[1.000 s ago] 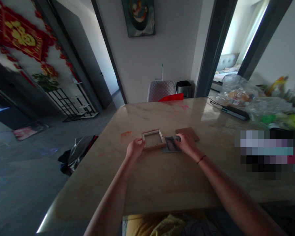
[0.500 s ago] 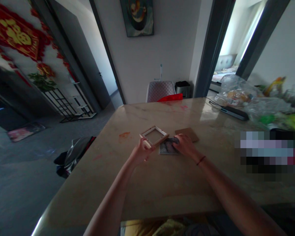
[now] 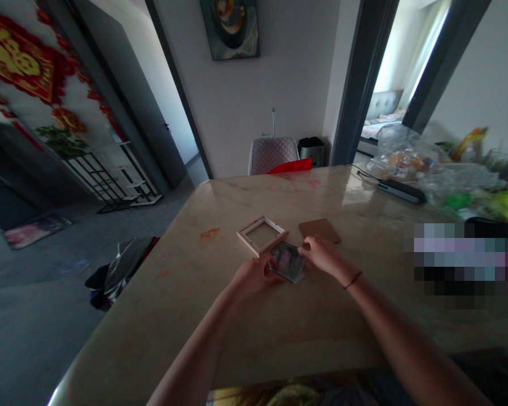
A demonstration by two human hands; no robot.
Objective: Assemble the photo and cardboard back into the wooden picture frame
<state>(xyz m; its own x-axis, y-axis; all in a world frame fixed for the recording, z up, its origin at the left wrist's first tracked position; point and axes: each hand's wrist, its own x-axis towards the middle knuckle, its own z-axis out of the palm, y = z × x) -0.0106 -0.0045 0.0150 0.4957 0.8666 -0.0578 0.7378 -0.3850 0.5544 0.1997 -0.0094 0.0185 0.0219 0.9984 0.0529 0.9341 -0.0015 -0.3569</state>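
Note:
A small photo print (image 3: 288,260) is held just above the marble table (image 3: 279,332) between both my hands. My left hand (image 3: 254,276) pinches its near-left edge and my right hand (image 3: 322,255) grips its right edge. A light wooden picture frame (image 3: 262,234) lies flat on the table just beyond the photo, with no hand on it. A brown backing board (image 3: 319,230) lies to the right of the frame.
Plastic bags with food (image 3: 415,160) and a dark flat device (image 3: 400,190) crowd the far right of the table. A grey quilted chair (image 3: 273,155) with a red cloth (image 3: 290,166) stands at the far edge. A dark bag (image 3: 122,265) lies on the floor to the left.
My left hand set the wooden frame down flat and let go, then moved to the photo. Both hands now lift the photo off the table.

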